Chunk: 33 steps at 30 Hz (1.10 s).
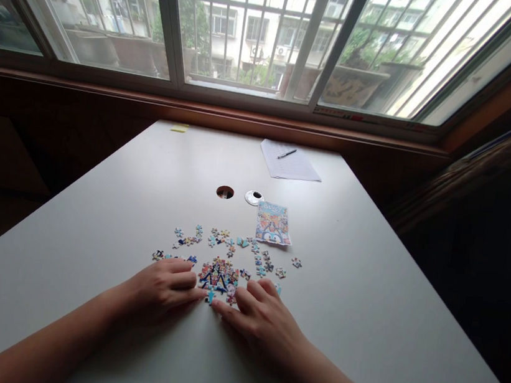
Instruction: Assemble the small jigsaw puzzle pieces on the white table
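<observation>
A partly joined jigsaw puzzle [219,273] with a colourful picture lies flat on the white table. At its lower edge is a light-blue puzzle piece [210,297], pinched between the tips of my two index fingers. From the left, my left hand [168,282] reaches in with its index finger stretched to the piece and its other fingers curled. My right hand [263,309] meets the piece from the opposite side, its other fingers bent close to the puzzle's right edge. Both thumbs are hidden. Loose puzzle pieces [258,258] lie in an arc beyond the puzzle, some partly covered by my hands.
A picture sheet [274,223] lies behind the pieces. Farther back are a cable hole [225,192], its round cover [254,197], papers [287,163] with a pen [287,154], and yellow tape [180,127]. A barred window [257,35] stands beyond the table [108,197].
</observation>
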Available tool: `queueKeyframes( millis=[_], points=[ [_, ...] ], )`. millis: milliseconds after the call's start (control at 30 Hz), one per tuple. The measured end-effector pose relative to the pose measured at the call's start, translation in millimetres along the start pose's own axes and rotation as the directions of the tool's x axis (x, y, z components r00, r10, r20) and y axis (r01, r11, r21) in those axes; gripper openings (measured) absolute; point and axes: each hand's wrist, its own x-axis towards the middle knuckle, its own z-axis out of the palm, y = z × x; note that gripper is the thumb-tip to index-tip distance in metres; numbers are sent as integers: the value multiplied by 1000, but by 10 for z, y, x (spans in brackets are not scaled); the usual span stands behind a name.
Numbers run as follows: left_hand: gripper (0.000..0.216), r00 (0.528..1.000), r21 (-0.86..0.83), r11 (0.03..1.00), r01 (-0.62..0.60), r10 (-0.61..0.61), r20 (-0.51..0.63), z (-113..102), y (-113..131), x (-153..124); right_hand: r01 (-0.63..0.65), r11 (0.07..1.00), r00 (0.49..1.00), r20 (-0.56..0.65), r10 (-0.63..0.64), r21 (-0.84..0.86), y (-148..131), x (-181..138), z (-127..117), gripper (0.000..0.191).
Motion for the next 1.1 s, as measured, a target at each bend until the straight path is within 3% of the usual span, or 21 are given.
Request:
queueKeyframes(
  millis=[333, 667, 1100],
  points=[
    [8, 996, 11, 998, 66, -66, -62, 84, 77, 50, -4, 1000, 999, -40, 5, 24, -18, 28, -22, 23],
    [12, 993, 50, 993, 103, -100, -55, 138, 98, 59, -117, 991, 979, -157, 127, 68, -67, 123, -10, 15],
    [5, 980, -59, 983, 172, -176, -87, 157, 132, 98, -222, 966, 961, -140, 240, 132, -95, 169, 181, 7]
  ],
)
